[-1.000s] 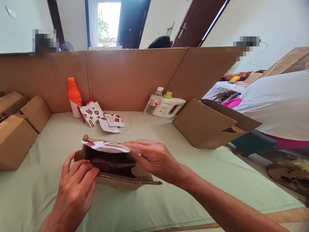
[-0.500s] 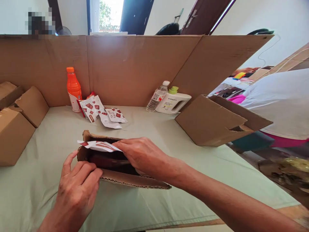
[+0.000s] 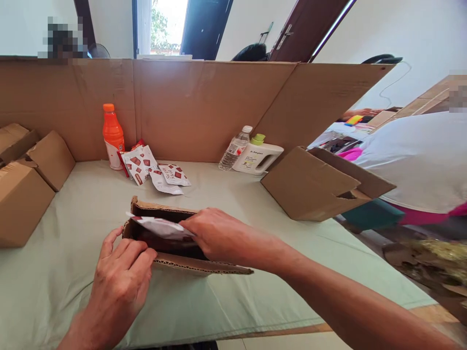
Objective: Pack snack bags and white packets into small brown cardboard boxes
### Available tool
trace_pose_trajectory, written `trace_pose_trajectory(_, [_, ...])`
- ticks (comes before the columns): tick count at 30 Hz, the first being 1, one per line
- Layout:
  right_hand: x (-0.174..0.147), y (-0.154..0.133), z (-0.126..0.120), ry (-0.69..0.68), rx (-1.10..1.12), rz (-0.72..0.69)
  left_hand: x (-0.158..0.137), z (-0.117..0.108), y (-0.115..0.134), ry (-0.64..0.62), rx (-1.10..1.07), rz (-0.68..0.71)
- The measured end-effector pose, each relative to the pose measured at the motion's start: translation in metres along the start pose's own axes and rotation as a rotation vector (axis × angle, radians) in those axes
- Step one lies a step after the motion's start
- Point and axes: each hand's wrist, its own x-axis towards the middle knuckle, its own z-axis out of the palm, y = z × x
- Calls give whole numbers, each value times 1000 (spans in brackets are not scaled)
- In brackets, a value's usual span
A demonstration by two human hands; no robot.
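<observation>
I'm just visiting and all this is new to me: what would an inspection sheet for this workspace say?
Surface: pale green cloth, wrinkled.
Job's things: open box on the cloth; white-and-red packet in its mouth.
Clutter: orange bottle, loose packets, clear bottle, white jug, cardboard boxes at left, another box at right.
Grippers: bare hands; left hand grips the open box's near rim, right hand holds the packet.
Cables: thin pale cord against the right-hand wall.
Surroundings: cardboard screen behind the items; brown door beyond; person in white top at right.
</observation>
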Motion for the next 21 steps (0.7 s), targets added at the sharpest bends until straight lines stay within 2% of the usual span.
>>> trace_pose_trajectory(5, [-5, -2, 2, 20, -145, -57, -1, -1, 2, -18, 1, -5])
trace_pose_trajectory(8, [2, -9, 2, -69, -233, -68, 0, 1, 3, -10, -2, 4])
trace_pose_trajectory(11, [18, -13, 3, -99, -243, -89, 2, 3, 4, -6, 3, 20])
trace_pose_trajectory(16, [40, -2, 3, -246, -184, -145, 3, 4, 3, -11, -7, 32])
trace_pose_trajectory(18, [37, 6, -2, -214, -178, -140, 3, 5, 1, -16, -21, 27])
trace_pose_trajectory(21, [21, 20, -12, -41, -187, -47, 3, 7, -2, -14, -46, 34])
